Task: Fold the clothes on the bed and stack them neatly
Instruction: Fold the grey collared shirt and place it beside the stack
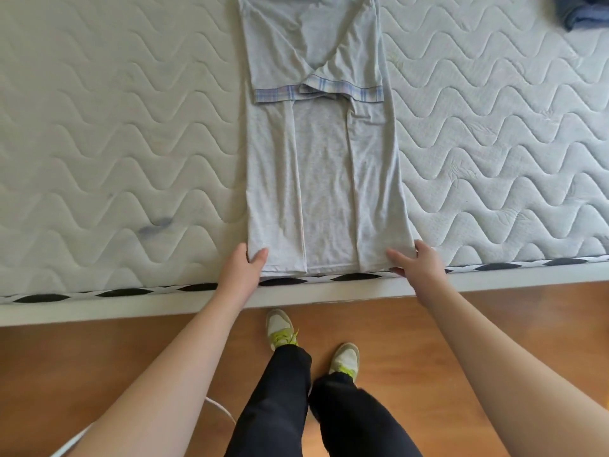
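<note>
Left hand and right hand each pinch a near hem corner of the pale grey, side-folded jersey shirt; its long axis runs straight away across the white quilted mattress.

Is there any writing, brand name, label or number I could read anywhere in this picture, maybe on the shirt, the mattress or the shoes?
None can be read. The grey shirt, the quilted mattress and the sneakers show no legible words, labels or numbers.
</note>
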Motion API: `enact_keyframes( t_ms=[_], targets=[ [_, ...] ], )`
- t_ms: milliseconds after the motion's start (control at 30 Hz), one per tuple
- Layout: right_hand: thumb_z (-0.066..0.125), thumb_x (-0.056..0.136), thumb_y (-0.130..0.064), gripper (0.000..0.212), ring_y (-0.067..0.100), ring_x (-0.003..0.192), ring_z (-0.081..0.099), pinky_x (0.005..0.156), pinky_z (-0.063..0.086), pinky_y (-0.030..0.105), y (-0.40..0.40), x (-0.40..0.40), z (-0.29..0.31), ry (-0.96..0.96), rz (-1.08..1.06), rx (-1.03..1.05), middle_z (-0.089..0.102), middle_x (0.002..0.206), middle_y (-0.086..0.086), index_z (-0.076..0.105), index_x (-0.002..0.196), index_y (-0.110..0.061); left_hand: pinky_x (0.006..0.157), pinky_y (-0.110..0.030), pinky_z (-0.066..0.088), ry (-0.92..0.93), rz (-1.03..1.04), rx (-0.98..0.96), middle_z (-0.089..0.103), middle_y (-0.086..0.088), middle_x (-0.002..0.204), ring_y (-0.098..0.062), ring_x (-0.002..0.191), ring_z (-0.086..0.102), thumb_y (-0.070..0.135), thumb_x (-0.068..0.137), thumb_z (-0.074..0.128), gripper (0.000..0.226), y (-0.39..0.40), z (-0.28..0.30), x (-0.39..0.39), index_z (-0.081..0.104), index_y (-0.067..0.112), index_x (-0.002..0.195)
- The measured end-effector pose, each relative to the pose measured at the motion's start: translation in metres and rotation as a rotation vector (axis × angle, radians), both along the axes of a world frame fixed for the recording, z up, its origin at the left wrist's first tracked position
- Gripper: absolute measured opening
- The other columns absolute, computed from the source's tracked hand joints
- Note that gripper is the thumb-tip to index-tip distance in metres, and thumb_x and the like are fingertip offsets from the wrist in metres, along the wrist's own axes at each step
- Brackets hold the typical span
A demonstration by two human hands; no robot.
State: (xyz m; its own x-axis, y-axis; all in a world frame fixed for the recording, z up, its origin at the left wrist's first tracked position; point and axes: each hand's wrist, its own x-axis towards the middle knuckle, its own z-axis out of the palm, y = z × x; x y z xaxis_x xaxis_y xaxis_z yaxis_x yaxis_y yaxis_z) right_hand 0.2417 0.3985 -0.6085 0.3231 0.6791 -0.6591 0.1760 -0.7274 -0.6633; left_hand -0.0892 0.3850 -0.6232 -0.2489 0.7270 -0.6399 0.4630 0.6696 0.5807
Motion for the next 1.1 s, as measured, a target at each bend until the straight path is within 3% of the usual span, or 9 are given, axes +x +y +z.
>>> enact_keyframes(
  t_ms=[100, 200, 300, 367, 500, 600, 700, 900, 1100],
  targets=[
    [0.074, 0.083, -0.035, 0.016, 0.012, 0.066, 0.072, 0.059, 0.052, 0.029, -0.019, -0.006, -0.007, -0.201, -0.007, 0.13, 0.072, 0.081, -0.004, 0.061, 0.088, -0.026, 0.072, -0.034, 0.059, -0.179, 0.196, 0.08, 0.066, 0.001, 0.109, -0.016, 0.079, 0.072, 0.034, 0.099, 0.055, 0.02, -0.021, -0.009, 0.008, 0.054, 0.019, 0.112],
    [0.074, 0.084, -0.031, 0.019, 0.016, 0.066, 0.073, 0.068, 0.058, 0.04, -0.04, -0.01, -0.017, -0.156, -0.076, 0.051, 0.072, 0.09, 0.003, 0.058, 0.09, -0.022, 0.057, -0.019, 0.054, -0.156, 0.319, 0.12, 0.067, 0.003, 0.106, -0.006, 0.06, 0.068, 0.029, 0.098, 0.057, 0.029, -0.043, -0.011, 0.013, 0.051, 0.019, 0.125],
    [0.075, 0.083, -0.03, 0.036, 0.017, 0.07, 0.072, 0.071, 0.058, 0.041, -0.057, -0.011, -0.016, -0.187, -0.092, 0.015, 0.069, 0.095, 0.002, 0.048, 0.106, -0.023, 0.051, -0.019, 0.048, -0.093, 0.339, 0.107, 0.065, 0.007, 0.103, -0.004, 0.056, 0.066, 0.028, 0.098, 0.056, 0.036, -0.063, -0.007, 0.018, 0.04, 0.032, 0.13],
    [0.073, 0.085, -0.026, 0.051, 0.009, 0.071, 0.07, 0.064, 0.051, 0.03, -0.065, -0.008, -0.012, -0.201, -0.036, 0.097, 0.064, 0.098, -0.009, 0.039, 0.123, -0.033, 0.047, -0.016, 0.045, -0.118, 0.36, 0.171, 0.065, 0.009, 0.098, -0.006, 0.058, 0.067, 0.024, 0.098, 0.055, 0.037, -0.07, -0.001, 0.022, 0.036, 0.045, 0.121],
    [0.059, 0.091, -0.014, 0.048, 0.006, 0.08, 0.056, 0.068, 0.04, 0.016, -0.078, -0.001, -0.006, -0.319, 0.33, 0.203, 0.054, 0.11, -0.006, 0.047, 0.132, -0.037, 0.054, -0.017, 0.045, -0.021, 0.033, 0.21, 0.059, 0.004, 0.093, 0.0, 0.06, 0.055, 0.016, 0.097, 0.047, 0.037, -0.078, 0.005, 0.023, 0.051, 0.051, 0.108],
    [0.057, 0.082, -0.002, 0.058, 0.029, 0.122, 0.043, 0.102, 0.033, 0.037, -0.084, 0.003, -0.008, -0.629, 0.607, 0.151, 0.038, 0.138, 0.009, 0.051, 0.135, -0.026, 0.087, -0.041, 0.048, 0.339, -0.281, 0.27, 0.05, -0.006, 0.116, -0.021, 0.098, 0.053, 0.004, 0.083, 0.058, 0.043, -0.085, 0.005, 0.02, 0.061, 0.023, 0.121],
    [0.057, 0.08, 0.002, 0.069, 0.03, 0.141, 0.019, 0.112, 0.018, 0.047, -0.082, 0.003, -0.007, -0.842, 0.779, 0.168, 0.022, 0.154, 0.01, 0.045, 0.14, -0.028, 0.087, -0.053, 0.049, 0.656, -0.49, 0.451, 0.049, -0.022, 0.125, -0.041, 0.113, 0.051, -0.003, 0.071, 0.07, 0.047, -0.088, 0.0, 0.019, 0.065, 0.01, 0.116],
    [0.05, 0.073, 0.017, 0.076, 0.042, 0.136, 0.033, 0.095, 0.043, 0.052, -0.063, 0.002, -0.013, -0.881, 1.038, 0.333, 0.034, 0.152, 0.016, 0.048, 0.141, -0.016, 0.102, -0.05, 0.046, 0.53, -0.691, 0.449, 0.042, -0.021, 0.143, -0.04, 0.132, 0.039, -0.023, 0.072, 0.061, 0.053, -0.066, -0.011, 0.016, 0.063, 0.004, 0.117],
    [0.053, 0.071, 0.022, 0.064, 0.038, 0.125, 0.042, 0.086, 0.051, 0.05, -0.066, 0.015, -0.021, -0.81, 1.02, 0.414, 0.048, 0.139, 0.014, 0.057, 0.127, -0.008, 0.098, -0.049, 0.049, 0.5, -0.649, 0.498, 0.056, -0.022, 0.128, -0.04, 0.123, 0.05, -0.028, 0.061, 0.065, 0.053, -0.059, -0.008, 0.012, 0.066, -0.001, 0.106]
  ],
)
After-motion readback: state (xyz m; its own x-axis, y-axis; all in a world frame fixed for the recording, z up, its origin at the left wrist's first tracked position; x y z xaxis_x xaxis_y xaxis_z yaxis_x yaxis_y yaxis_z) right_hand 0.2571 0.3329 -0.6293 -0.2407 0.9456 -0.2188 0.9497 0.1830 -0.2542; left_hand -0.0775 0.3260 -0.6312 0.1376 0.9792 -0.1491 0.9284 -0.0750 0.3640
